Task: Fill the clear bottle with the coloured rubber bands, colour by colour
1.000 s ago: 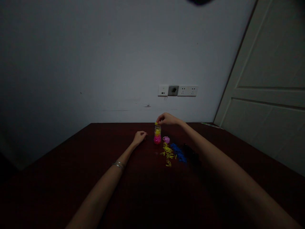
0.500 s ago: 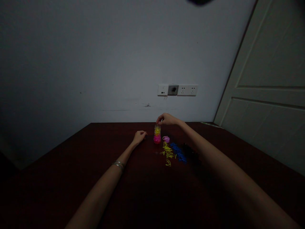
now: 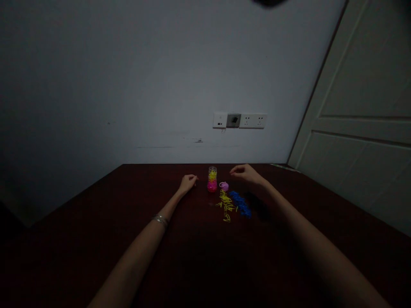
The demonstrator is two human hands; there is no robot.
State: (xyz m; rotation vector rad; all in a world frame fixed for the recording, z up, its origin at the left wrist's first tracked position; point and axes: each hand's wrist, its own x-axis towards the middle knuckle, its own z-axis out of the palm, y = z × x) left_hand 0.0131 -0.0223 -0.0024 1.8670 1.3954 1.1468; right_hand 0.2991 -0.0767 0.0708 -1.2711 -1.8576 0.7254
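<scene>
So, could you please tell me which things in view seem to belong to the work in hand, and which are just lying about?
Likely part of the work:
open jar
lilac cap beside it
yellow strands
blue strands

Likely just around:
wall sockets
door
bracelet
</scene>
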